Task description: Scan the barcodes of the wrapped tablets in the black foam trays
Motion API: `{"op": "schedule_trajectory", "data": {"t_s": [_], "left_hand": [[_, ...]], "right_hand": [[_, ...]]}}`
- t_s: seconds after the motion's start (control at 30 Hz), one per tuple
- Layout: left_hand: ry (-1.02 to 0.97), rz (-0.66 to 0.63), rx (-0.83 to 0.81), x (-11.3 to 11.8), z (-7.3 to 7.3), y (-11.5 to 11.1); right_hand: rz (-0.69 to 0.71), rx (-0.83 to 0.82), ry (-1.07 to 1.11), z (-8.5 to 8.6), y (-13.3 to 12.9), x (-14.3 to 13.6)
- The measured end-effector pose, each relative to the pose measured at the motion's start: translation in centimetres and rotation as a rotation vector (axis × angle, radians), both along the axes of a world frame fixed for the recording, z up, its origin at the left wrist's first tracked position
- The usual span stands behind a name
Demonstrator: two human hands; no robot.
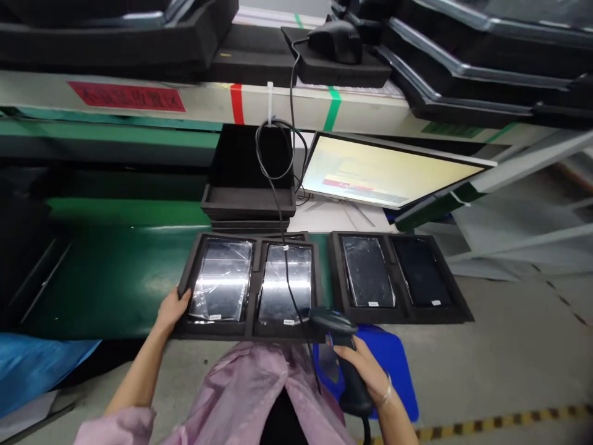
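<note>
My left hand [172, 308] grips the left edge of a black foam tray [256, 285] that lies on the green conveyor belt [111, 272]. In the tray sit two flat devices in shiny plastic bags, one on the left [222, 279] and one on the right [286, 283]. My right hand [365, 366] holds a black handheld barcode scanner [340, 346] whose head sits at the tray's near right corner. The scanner's black cable [278, 204] runs up across the right device.
A second foam tray [398, 315] with two dark devices lies to the right. A stack of empty foam trays [248, 198] stands behind, beside a tilted lit monitor [393, 173]. A blue stool [393, 364] is below my right hand. Black foam trays fill the shelf above.
</note>
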State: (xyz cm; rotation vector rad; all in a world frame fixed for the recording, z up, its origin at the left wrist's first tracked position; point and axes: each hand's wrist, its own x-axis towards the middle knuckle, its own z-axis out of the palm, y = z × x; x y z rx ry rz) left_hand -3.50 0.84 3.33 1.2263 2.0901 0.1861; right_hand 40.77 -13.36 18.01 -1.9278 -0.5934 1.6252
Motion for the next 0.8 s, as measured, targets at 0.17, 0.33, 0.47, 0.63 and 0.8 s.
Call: {"op": "schedule_trajectory", "data": {"t_s": [0.17, 0.33, 0.47, 0.63, 0.8], "left_hand": [[0.077, 0.006, -0.156, 2.3, -1.4, -4.4], [0.138, -0.027, -0.180, 3.3, -0.5, -5.1], [0.131, -0.032, -0.187, 3.5, -0.1, -4.8], [0.123, -0.022, -0.177, 3.6, -0.1, -5.2], [0.121, 0.005, -0.197, 3.8, -0.1, -5.3]], "right_hand": [[0.182, -0.011, -0.194, -0.6, -0.7, -2.6], [0.266, -0.001, -0.374, -1.3, -1.1, -2.7], [0.288, -0.033, -0.411, -1.0, -0.9, -2.7], [0.310, -0.038, -0.421, -0.4, -0.3, -2.7], [0.353, -0.051, -0.468, -0.4, -0.1, -2.6]]}}
